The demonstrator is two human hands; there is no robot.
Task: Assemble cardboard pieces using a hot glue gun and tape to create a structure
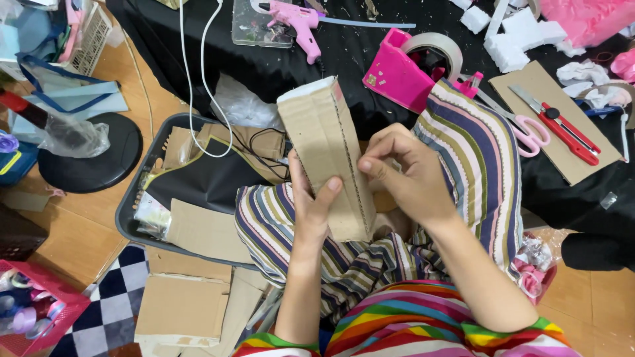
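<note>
Cardboard block (329, 155) is sitting upright, slightly tilted, over the person's lap, held between both hands. Left hand (311, 198) is gripping its lower left side, thumb pressing on the front face near the corrugated edge. Right hand (403, 175) is closing on the right edge about mid-height, fingers curled, thumb tip touching the cardboard. Both hands are clamping the same block, close together but not touching each other as far as I can see. Top of the block is showing a white layer.

Legs in striped trousers (463, 152) are lying under and behind the block. Dark tray (132, 198) is sitting on the floor to the left, holding cardboard scraps (205, 231) and a black sheet. More flat cardboard (182, 307) is lying near the left elbow.

Black cloth (357, 53) is covering the area ahead. On it: pink glue gun (301, 23), pink tape dispenser (403, 73) with a tape roll, white foam pieces (512, 36). Pink-handled scissors (526, 132) are lying just beside the right knee, and a red cutter (565, 129) is resting on a cardboard sheet (562, 112) at right.
</note>
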